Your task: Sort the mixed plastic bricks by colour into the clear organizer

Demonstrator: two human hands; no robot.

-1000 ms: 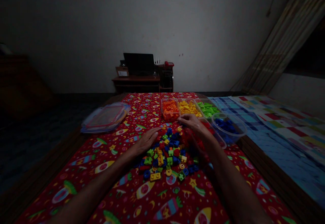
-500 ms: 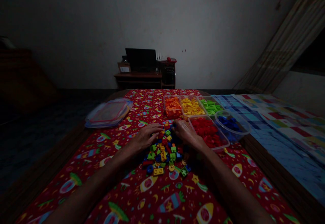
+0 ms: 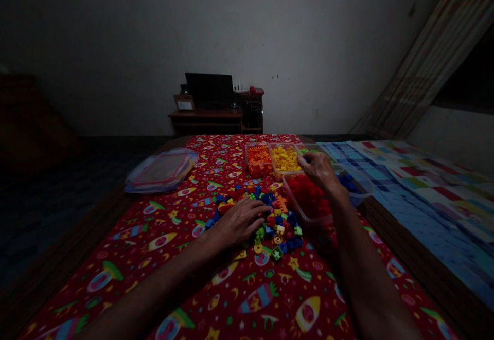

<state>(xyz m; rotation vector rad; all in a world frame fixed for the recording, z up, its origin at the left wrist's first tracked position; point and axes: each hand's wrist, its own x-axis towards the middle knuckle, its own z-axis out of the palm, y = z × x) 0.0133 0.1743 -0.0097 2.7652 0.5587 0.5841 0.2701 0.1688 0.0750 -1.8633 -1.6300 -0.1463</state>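
Observation:
A pile of mixed small toy bricks lies on the red rocket-print cloth. My left hand rests flat on the pile's left side with its fingers spread over the bricks. My right hand is raised beyond the tub of red bricks, over the tub of green bricks, which it mostly hides. Its fingers are curled together, and what they hold, if anything, is hidden. Tubs of orange bricks and yellow bricks stand beside it.
A round tub of blue bricks sits at the table's right edge. Stacked clear lids lie at the back left. A blue checked cloth covers the surface to the right. A desk with a dark screen stands by the far wall.
My right hand left the pile and moved up and right, past the red tub to the green one. My left hand slid right onto the pile, which has spread out leftwards.

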